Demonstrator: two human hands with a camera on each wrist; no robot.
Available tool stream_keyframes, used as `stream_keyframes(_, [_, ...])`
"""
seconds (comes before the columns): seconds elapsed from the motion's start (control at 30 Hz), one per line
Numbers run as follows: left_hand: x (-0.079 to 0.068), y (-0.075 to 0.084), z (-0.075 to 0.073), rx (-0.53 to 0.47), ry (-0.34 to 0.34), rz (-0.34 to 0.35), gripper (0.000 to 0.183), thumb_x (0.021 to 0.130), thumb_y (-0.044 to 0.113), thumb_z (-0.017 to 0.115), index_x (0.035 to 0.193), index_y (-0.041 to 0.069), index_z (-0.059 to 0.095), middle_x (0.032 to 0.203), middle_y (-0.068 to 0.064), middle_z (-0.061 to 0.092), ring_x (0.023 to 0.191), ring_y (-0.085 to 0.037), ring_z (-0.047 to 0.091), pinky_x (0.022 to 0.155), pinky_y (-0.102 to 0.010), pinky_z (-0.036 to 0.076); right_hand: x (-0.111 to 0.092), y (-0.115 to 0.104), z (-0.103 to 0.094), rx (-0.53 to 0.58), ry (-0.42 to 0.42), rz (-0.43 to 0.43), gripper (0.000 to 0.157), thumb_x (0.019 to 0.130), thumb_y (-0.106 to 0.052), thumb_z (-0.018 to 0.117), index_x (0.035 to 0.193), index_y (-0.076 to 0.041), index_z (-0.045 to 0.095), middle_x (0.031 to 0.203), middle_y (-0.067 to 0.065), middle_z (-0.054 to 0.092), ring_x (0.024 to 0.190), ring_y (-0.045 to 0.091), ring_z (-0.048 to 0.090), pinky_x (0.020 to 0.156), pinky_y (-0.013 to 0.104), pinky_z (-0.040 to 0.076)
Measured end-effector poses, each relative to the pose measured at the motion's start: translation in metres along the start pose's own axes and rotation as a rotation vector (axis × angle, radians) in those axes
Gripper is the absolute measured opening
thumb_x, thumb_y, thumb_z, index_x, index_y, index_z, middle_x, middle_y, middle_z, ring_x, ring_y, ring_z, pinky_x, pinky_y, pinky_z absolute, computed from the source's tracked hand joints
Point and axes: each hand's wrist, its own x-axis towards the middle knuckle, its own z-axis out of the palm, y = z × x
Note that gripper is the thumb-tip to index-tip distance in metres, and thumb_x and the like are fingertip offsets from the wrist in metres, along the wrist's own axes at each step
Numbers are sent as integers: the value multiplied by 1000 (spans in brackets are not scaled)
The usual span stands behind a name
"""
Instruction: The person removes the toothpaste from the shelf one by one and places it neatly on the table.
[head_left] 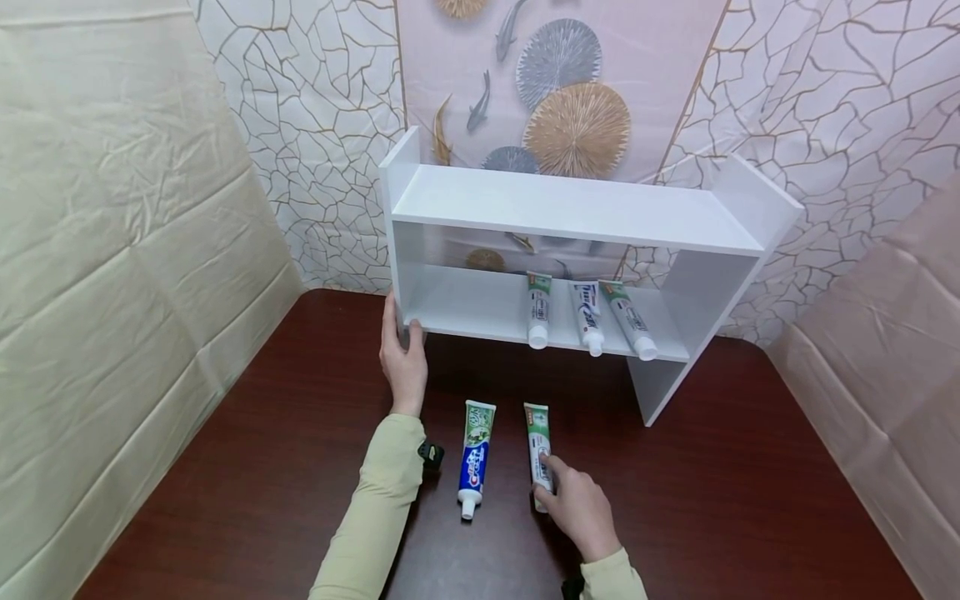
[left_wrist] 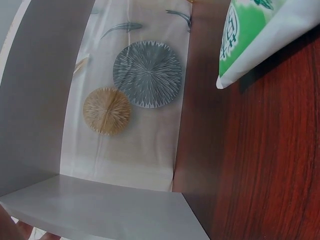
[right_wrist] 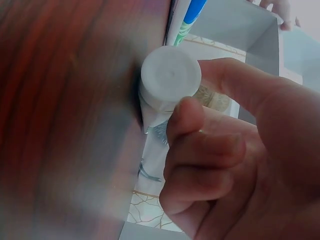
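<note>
My left hand (head_left: 405, 367) grips the lower left side panel of a white shelf (head_left: 480, 304), thumb on the inner side and fingers outside. In the left wrist view only some fingertips show at the bottom corner. My right hand (head_left: 581, 504) pinches a green-and-white toothpaste tube (head_left: 537, 437) near its cap end; the tube lies on the table. Seen from the right wrist, the round white cap (right_wrist: 170, 75) sits between thumb and index finger, the other fingers curled. Left of it lies a blue-and-green toothpaste tube (head_left: 476, 454), cap toward me.
On the shelf's lower board lie a green-and-white tube (head_left: 538, 308), a white-and-blue tube (head_left: 587, 317) and a slanted green-and-white tube (head_left: 628, 319), their caps over the front edge. The shelf stands on a dark red-brown table (head_left: 720, 500), before a patterned cloth backdrop (head_left: 330, 125).
</note>
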Motion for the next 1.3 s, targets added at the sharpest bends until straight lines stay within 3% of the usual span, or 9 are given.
stream_keyframes(0.27, [9,-34,2,21,31,32,53,100,21,51,146,44,38,151,7,43,132,-21,49,99,-43,50,0,-2,-1,-24,29,-20,41,84,-16,68,125,-8,65,59,1,59,42,11,36,42,26,28])
stream_keyframes(0.4, [8,-34,2,46,39,39,54,100,21,51,145,45,38,151,7,43,133,-21,48,100,-45,50,1,-2,-3,-31,53,-39,34,86,-17,67,119,-8,67,53,-2,51,43,10,34,43,26,25])
stream_keyframes(0.67, [8,-35,1,53,39,45,53,100,21,52,146,43,38,151,9,43,133,-19,48,99,-45,50,7,-6,-14,-21,104,-64,31,88,-17,67,117,-6,68,65,0,56,53,10,43,48,27,32])
stream_keyframes(0.97, [12,-33,2,89,56,15,53,100,13,51,149,28,39,152,-1,43,133,-27,49,98,-49,50,14,-20,-26,35,205,-141,32,89,-17,67,119,-6,67,75,7,58,56,11,43,53,26,35])
stream_keyframes(1.3, [11,-35,2,119,77,45,53,99,22,53,145,43,40,149,10,46,130,-21,51,97,-49,49,19,-39,-38,125,342,-205,47,91,-14,66,137,-16,56,108,11,64,88,21,59,66,32,46])
